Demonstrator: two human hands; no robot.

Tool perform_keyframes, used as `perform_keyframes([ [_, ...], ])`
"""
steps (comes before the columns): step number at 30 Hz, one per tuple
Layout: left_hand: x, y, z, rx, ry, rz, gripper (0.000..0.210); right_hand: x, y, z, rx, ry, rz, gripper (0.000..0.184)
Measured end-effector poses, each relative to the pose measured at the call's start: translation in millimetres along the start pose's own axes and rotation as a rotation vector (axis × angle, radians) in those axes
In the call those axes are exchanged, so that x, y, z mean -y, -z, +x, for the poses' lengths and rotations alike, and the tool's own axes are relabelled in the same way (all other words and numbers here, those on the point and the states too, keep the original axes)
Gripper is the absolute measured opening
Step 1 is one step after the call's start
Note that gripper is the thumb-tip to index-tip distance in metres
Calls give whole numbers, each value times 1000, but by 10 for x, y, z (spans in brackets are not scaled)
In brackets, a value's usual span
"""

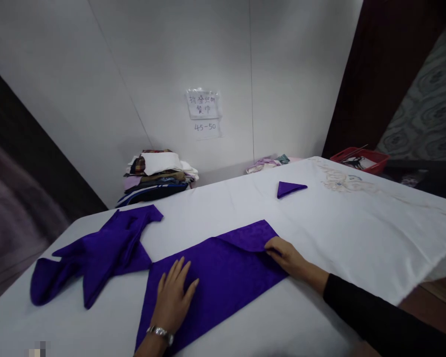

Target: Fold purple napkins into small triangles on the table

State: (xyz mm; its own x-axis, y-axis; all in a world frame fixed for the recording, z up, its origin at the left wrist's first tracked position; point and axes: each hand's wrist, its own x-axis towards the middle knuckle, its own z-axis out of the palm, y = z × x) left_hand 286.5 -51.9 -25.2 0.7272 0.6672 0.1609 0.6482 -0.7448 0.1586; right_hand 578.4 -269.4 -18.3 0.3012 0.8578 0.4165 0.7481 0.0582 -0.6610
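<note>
A purple cloth napkin [223, 282] lies spread on the white-covered table in front of me, with part of its far edge turned over. My left hand [173, 295], a metal watch or bracelet at its wrist, rests on the napkin's left part with the fingers stretched out. At the right end, my right hand [286, 255] pinches the edge of the turned-over layer. More purple cloth [104, 248] lies crumpled to the left, close to the napkin's far left corner. Farther back sits a small purple folded triangle [290, 188].
A pile of folded clothes [158, 176] stands by the wall at the back left. Other fabrics [265, 163] lie behind the table's far edge. At the back right is a red basket [360, 159]. Handwritten paper signs [204, 111] hang on the wall.
</note>
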Motion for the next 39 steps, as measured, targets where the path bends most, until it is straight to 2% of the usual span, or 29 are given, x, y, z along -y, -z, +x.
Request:
perform_keyframes([
  [3,-120,-18,257,-10,-99,-25,51,-143,19,162,-142,-169,178,17],
  [6,-98,-57,512,21,-71,-20,49,-378,33,426,-261,-320,340,24],
  [9,8,-92,693,55,-17,-14,47,-489,41,599,-309,-346,381,29],
  [11,74,-96,751,55,-14,-13,45,-442,58,613,-302,-317,390,30],
  [17,158,-9,747,-16,-106,-39,30,-22,262,288,-111,-147,349,20],
  [22,292,10,678,-80,-173,-155,29,279,446,-22,15,-192,421,21],
  [26,476,41,542,-125,-201,-155,28,443,519,-167,135,-249,490,19],
  [32,827,192,199,-30,-149,-69,24,520,622,-259,406,-298,666,24],
  [36,895,387,-54,-42,-46,-98,21,521,715,-293,496,-332,716,28],
  [39,766,718,-295,-38,46,-263,24,509,838,-374,523,-358,743,30],
])
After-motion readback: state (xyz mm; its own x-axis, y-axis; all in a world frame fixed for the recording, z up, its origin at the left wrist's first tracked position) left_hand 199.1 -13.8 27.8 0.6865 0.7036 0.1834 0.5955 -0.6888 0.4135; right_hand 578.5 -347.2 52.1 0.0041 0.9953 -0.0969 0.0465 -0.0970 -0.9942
